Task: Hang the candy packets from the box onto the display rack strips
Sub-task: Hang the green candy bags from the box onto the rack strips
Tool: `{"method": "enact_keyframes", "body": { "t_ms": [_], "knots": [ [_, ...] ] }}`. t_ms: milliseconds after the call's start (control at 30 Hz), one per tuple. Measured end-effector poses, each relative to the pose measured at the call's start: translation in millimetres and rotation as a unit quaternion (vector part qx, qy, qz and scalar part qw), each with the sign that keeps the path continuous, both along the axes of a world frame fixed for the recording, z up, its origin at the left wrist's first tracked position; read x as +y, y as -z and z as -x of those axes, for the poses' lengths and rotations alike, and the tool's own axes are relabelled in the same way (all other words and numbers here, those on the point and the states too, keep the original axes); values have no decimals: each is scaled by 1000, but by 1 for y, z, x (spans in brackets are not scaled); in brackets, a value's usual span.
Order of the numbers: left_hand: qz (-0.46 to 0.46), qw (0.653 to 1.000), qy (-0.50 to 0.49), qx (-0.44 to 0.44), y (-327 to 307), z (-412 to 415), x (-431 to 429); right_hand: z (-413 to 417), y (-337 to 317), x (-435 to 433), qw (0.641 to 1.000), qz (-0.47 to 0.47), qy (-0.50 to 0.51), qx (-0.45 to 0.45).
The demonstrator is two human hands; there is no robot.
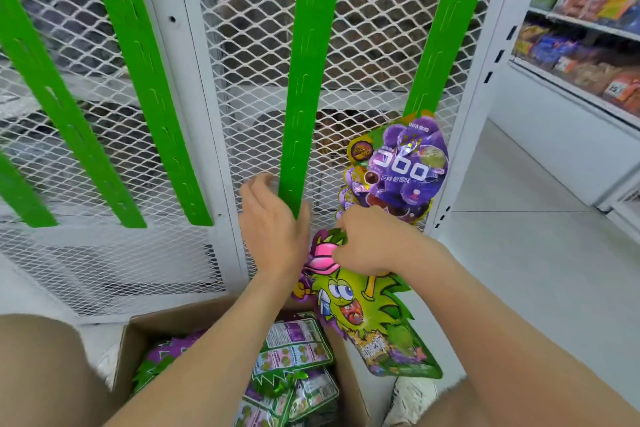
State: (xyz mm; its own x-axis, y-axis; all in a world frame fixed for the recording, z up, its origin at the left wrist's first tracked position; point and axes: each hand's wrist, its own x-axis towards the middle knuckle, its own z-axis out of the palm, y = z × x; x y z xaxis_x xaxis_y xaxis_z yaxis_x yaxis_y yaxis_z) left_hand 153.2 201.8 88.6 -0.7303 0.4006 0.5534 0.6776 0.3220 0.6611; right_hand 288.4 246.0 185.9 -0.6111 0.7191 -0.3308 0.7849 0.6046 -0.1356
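My left hand [273, 222] grips the bottom end of the middle green display strip [304, 80]. Just below that end, my right hand [367, 243] pinches the top of a green and purple candy packet [367, 315] with a cartoon face, which hangs down from the fingers. Purple grape candy packets [398, 170] hang at the foot of the right green strip [446, 24]. An open cardboard box [138, 333] on the floor below my arms holds several more packets [294, 357].
Two more green strips [138, 80] hang on the white mesh rack [242, 45] to the left. White shelves [588, 28] with snack bags stand at the right, across a strip of pale floor [519, 270]. My knees frame the box.
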Motion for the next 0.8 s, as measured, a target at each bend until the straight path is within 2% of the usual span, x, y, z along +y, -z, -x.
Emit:
{"method": "enact_keyframes", "body": {
  "t_ms": [267,467,567,633,800],
  "knots": [
    [16,1000,-4,12,-3,3,3,-12,-6,12,999,16,27,20],
    [13,999,-4,-36,-8,4,-2,-21,-3,16,999,15,36,31],
    [37,992,65,-105,-11,7,-14,-25,-6,12,998,14,27,47],
    [90,980,118,-132,-9,17,-26,-25,-4,10,998,6,2,60],
    [185,914,271,-239,-15,50,-54,-22,6,-13,990,9,-102,99]
  ]
}}
